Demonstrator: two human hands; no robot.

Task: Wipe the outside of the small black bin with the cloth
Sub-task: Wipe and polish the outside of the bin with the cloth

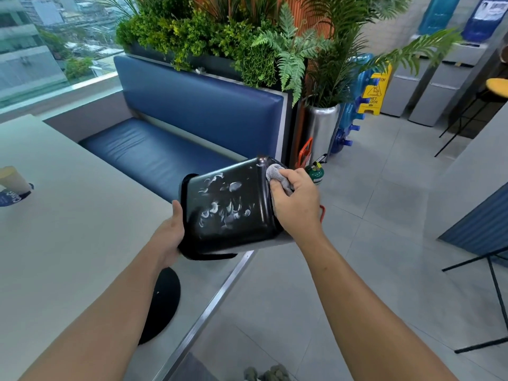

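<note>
Black bin (228, 207), tipped sideways over the counter (68, 243) edge, left grip (167, 237) clamped on its rim; right grip (297, 202) clamps cloth (275, 174) against its base. Mid-wipe; the smeared side probably needs sweeping next.

Blue padded bench (170, 149), pale table (68, 229), planter greenery (220, 31) (ferns), grey tiled floor (384, 229), city-view window (41, 45)
</note>
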